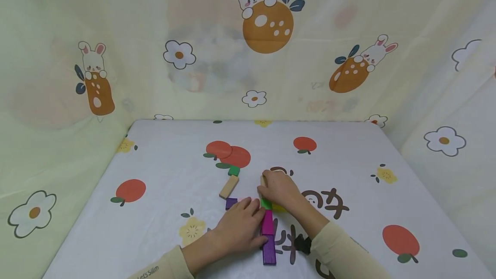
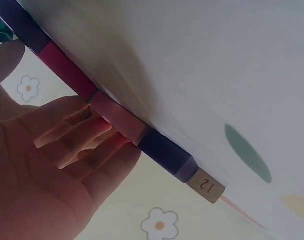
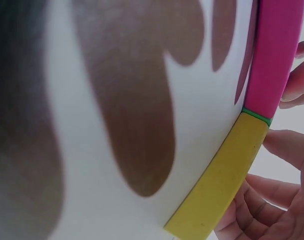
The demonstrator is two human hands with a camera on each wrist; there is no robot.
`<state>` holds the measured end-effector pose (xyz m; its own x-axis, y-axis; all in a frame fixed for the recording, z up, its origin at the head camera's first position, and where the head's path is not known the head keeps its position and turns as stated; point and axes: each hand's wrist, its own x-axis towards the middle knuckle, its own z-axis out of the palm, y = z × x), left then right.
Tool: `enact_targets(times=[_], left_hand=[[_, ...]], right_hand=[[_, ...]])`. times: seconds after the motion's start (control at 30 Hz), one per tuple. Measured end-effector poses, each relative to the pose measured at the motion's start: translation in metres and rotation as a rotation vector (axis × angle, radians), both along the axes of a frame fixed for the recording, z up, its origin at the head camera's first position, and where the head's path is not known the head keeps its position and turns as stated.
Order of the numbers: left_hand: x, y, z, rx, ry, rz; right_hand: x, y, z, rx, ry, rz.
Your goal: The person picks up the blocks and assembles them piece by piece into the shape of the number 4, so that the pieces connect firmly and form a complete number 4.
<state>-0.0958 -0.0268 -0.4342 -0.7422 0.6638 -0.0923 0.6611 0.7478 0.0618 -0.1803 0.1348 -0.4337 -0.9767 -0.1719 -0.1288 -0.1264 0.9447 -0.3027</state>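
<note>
Magenta block (image 1: pixel 267 223) touches the flat, straight-fingered left hand (image 1: pixel 238 227); the right hand (image 1: pixel 280 189) curls around a yellow block (image 3: pixel 222 185) beside it.

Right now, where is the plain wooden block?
In the head view the plain wooden block lies left of centre on the table, just below a small green block and above the left hand.

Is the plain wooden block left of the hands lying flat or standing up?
Lying flat. The wooden block rests lengthwise on the tablecloth, just below a small green block.
</note>
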Motion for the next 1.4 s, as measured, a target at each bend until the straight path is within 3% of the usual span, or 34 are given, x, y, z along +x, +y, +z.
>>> enact_targets(times=[0.63, 1.4], left_hand=[[-0.002, 0.001, 0.002, 0.009, -0.017, 0.005], [-0.002, 0.002, 0.003, 0.028, -0.011, 0.01]], right_hand=[[0.005, 0.002, 0.003, 0.005, -0.024, 0.034], [0.004, 0.011, 0.006, -0.065, -0.041, 0.063]])
